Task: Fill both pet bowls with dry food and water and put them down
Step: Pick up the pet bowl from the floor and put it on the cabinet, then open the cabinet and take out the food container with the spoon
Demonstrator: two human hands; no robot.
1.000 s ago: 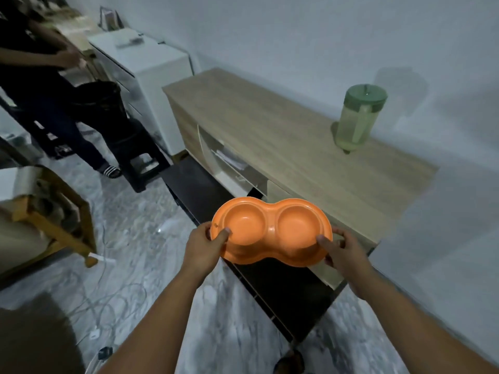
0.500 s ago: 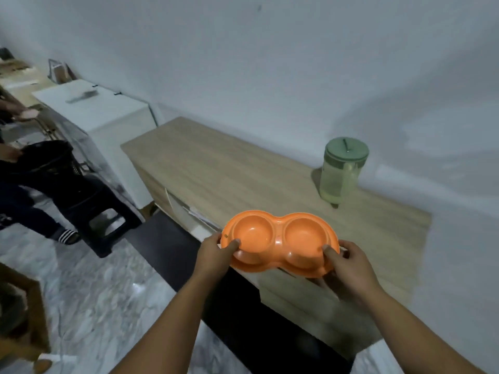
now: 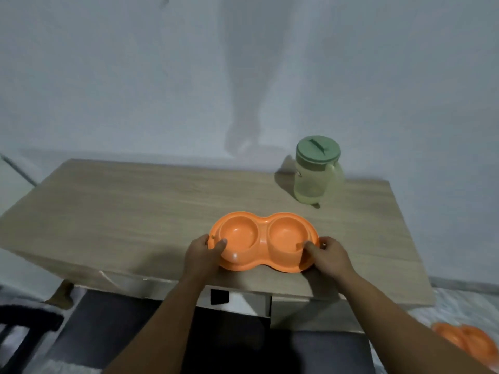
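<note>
Double bowl: We hold the orange double bowl (image 3: 264, 241) with both hands, one at each end. It now sits at the near edge of the desk (image 3: 135, 211), about 6 o'clock on the top. It seems to touch the wood, but we cannot tell if the full weight is already down.

Left hand: Our left hand (image 3: 203, 252) is closed around the 9 o'clock end of the bowl, thumb over the rim, fingers under it.

Right hand: Our right hand (image 3: 327, 254) grips the 3 o'clock end in the same way, thumb on the rim.

What changed: One second ago the bowl was in the air above the floor, in front of the desk. Half a second ago it was over the front edge. Now it is over the top and low. So we have carried it to the desk.

Contents: Both cups of the bowl are empty. No food and no water is inside.

Jug: A pale jug (image 3: 316, 176) with a green lid stands upright at about 1 o'clock on the desk, well apart from the bowl. It probably holds the water, but we cannot see the level clearly.

Second bowl: Another orange bowl (image 3: 464, 340) lies on the floor at about 4 o'clock, blurred.

Meaning for the task: We judge that the filling is not yet begun. No dry food is visible anywhere in view.
</note>
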